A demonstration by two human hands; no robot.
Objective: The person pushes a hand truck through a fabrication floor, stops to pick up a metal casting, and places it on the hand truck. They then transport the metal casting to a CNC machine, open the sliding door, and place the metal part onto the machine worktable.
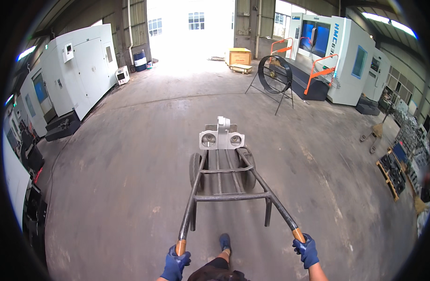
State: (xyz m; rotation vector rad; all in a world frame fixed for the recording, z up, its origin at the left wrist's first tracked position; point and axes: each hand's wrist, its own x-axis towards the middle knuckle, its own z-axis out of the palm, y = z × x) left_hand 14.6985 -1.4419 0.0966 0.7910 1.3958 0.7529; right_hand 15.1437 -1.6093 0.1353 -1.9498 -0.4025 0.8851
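Note:
A two-wheeled hand cart (pixel 231 197) of dark metal tubing stretches ahead of me, its two handles spreading back toward my body. My left hand (pixel 175 263), in a blue glove, is closed around the left handle just behind its brown grip. On the other side my right hand (pixel 307 251), gloved the same way, grips the right handle. At the cart's far end rests a silver-grey metal casting (pixel 221 136) with two round bores facing me and a raised lug on top. Dark tyres flank the frame, partly hidden by its bars.
White machine cabinets line the left (pixel 84 70); another machine (pixel 341 61) with orange rails (pixel 322 72) stands at the right. A round black fan (pixel 275 75) on legs is ahead right, near a wooden crate (pixel 239 56). A pallet of dark parts (pixel 391 172) and a pallet jack (pixel 375 133) are far right.

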